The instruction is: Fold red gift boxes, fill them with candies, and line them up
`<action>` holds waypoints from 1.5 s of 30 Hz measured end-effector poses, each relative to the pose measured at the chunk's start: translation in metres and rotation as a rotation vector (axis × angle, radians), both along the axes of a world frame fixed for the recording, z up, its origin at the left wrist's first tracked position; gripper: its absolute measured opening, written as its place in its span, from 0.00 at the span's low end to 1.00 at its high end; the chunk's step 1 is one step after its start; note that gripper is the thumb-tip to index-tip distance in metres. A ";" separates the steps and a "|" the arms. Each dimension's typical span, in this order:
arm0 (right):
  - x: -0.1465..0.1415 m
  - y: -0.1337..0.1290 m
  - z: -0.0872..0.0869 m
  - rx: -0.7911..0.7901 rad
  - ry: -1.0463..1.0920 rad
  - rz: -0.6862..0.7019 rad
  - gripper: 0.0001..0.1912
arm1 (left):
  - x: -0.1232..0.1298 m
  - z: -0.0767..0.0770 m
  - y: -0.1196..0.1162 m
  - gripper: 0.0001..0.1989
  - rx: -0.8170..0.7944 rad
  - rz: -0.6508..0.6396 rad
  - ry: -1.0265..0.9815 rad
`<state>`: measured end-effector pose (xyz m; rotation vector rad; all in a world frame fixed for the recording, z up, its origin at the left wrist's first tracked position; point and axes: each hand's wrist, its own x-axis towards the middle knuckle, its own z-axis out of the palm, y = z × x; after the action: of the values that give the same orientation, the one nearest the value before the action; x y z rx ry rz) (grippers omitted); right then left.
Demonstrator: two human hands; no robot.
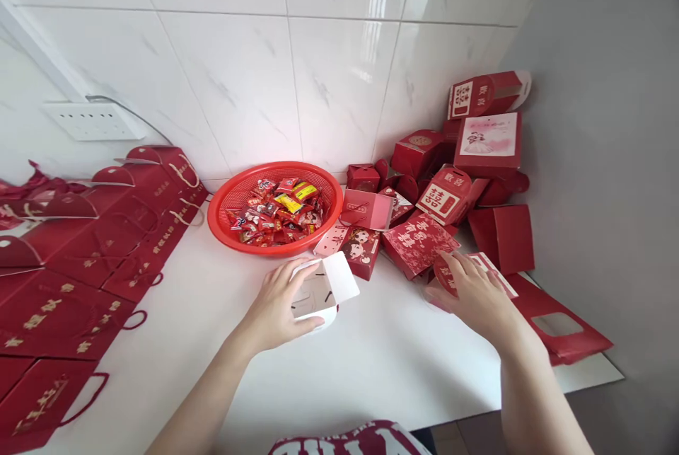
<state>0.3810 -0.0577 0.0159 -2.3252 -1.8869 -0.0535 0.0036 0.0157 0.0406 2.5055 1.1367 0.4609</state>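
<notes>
My left hand (279,306) grips a small open paper box (312,292) with a white inside, fingers on its far side and thumb on its near side. The box's lid flap stands out to the right, and its inside looks empty apart from small dark cord ends. My right hand (472,299) lies over a red box with a round emblem (445,277) at the near edge of a pile of red gift boxes (421,243). Its fingers are stretched out and the thumb is apart. Whether it presses on that box I cannot tell.
Behind my left hand sits a red plastic basket (220,232) of wrapped sweets (286,211). Rows of red gift boxes with cord handles (100,264) fill the left side. A tiled wall (233,73) with a power socket (93,121) rises behind the white table (371,363); a grey panel (599,158) bounds the right.
</notes>
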 end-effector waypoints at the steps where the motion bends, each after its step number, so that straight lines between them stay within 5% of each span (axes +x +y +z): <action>1: -0.007 0.003 0.009 0.026 0.052 0.071 0.33 | 0.000 0.000 0.000 0.42 -0.013 0.018 0.001; 8: -0.122 0.041 0.064 0.179 0.459 0.784 0.14 | -0.006 -0.007 -0.002 0.37 0.006 -0.027 -0.157; 13: -0.177 0.077 0.031 0.135 0.694 1.044 0.11 | -0.020 -0.035 -0.003 0.27 0.004 -0.037 -0.411; 20: -0.191 0.076 -0.048 0.174 1.186 0.759 0.21 | -0.019 -0.079 -0.001 0.46 -0.047 -0.010 -0.646; 28: -0.203 0.071 -0.069 0.130 1.455 0.714 0.26 | -0.017 -0.097 0.012 0.58 -0.375 -0.121 -0.868; 31: -0.200 0.072 -0.069 0.138 1.385 0.718 0.26 | -0.018 -0.088 0.010 0.57 -0.387 -0.091 -0.798; 36: -0.179 0.074 -0.050 0.230 1.085 0.774 0.22 | -0.038 -0.057 -0.001 0.54 -0.152 -0.023 -0.453; 39: -0.158 0.078 -0.024 0.465 0.882 0.790 0.20 | -0.060 -0.023 -0.007 0.46 -0.014 0.038 -0.314; 41: -0.147 0.085 0.000 0.653 0.802 0.728 0.17 | -0.073 0.005 -0.003 0.32 0.070 0.109 -0.238; 45: -0.145 0.115 0.052 0.922 0.828 0.605 0.13 | -0.085 0.056 0.038 0.10 0.362 0.327 -0.276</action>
<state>0.2357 0.0570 0.0681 -0.9099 -1.5232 0.0806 -0.0819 0.0534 0.0964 2.4359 1.4573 1.1547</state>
